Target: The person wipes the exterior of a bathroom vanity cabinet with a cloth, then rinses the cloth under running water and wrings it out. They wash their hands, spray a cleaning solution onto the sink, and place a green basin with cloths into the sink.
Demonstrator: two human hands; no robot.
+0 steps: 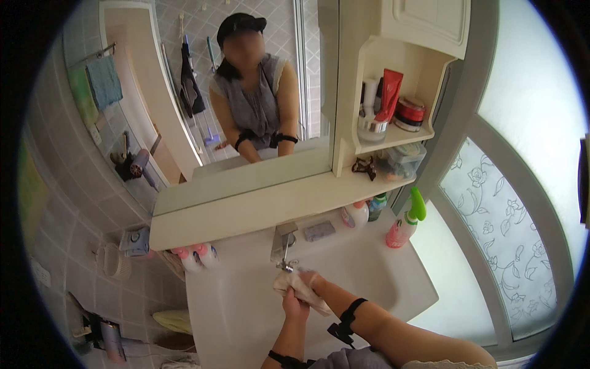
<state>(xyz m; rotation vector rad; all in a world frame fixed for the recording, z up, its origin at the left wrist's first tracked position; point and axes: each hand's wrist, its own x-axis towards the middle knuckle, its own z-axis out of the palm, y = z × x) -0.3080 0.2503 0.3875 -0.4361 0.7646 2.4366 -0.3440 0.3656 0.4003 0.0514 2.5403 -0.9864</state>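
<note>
A cream-coloured cloth (302, 291) is bunched under the chrome faucet (286, 249) over the white washbasin (244, 300). My left hand (295, 305) grips its lower left side, thumb uppermost. On the cloth's upper right side is my right hand (312, 280), its fingers closed around the fabric and partly blurred. Both hands are just below the faucet's tip. Whether water is running cannot be told clearly. Black straps circle both forearms, and a small dark device hangs at the right one.
Pump bottles (196, 256) stand at the basin's left rear. A folded grey cloth (320, 231) lies behind the basin, near a white bottle (356, 214). A green-topped spray bottle (405, 223) stands at the right rear. A shelf (239, 203) and mirror (258, 184) overhang the back.
</note>
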